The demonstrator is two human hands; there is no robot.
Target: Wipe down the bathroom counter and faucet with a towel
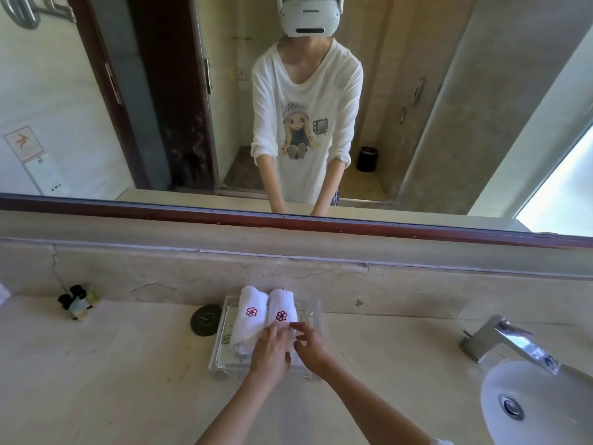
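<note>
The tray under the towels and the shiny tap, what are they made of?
The tray looks like clear plastic, maybe acrylic or glass: you can see the counter through its thick walls. The tap looks like polished metal, probably chrome, since its flat sides are silvery and mirror the light. The rolled towels are fluffy white cloth.

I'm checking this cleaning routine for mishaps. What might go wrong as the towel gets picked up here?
Both hands, left and right, touch the right rolled white towel; lifting it may drag the neighbouring left rolled towel or shift the clear acrylic tray, which holds small items I can't identify.
</note>
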